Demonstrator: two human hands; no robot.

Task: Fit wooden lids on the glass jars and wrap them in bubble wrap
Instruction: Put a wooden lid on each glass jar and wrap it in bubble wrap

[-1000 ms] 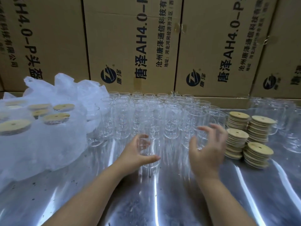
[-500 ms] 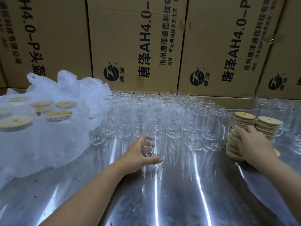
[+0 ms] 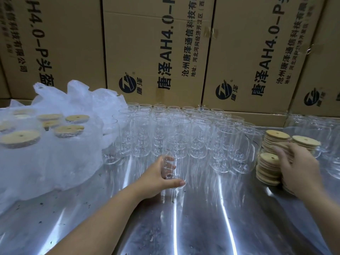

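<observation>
Centre of frame, a little below the middle: the left hand (image 3: 158,179) is closed round one glass jar (image 3: 177,153). The thumb (image 3: 177,183) crosses the near side low down, and the fingers (image 3: 169,166) show through the glass on the far side. The jar stands upright, long axis vertical, with its uncovered mouth pointing up and its rounded base down at the shiny metal surface (image 3: 193,227). We cannot tell whether the base touches the surface or hangs just off it.

Just behind it, we note the block of jars (image 3: 198,124). They are set in close rows, all upright and mouth up, and run back to the foot of the cardboard boxes (image 3: 158,52) that fill the top of the frame. A few more glass vessels stand at the right edge, blurred.

Right of frame, mid-height: the right hand (image 3: 298,168) lies over the stacks of wooden lids (image 3: 269,162), covering the nearest stack. The hand is motion-blurred at the tips, so we cannot tell whether it pinches a lid or only rests on the pile. The lids lie flat, faces up, each with a small hole in the middle. The stacks stand just beside the right flank of the jar block.

Left of frame: a heap of bubble wrap (image 3: 55,166) sits on the surface and reaches up to the boxes. Lidded jars (image 3: 69,130) show through it, with their round wooden tops facing up.
</observation>
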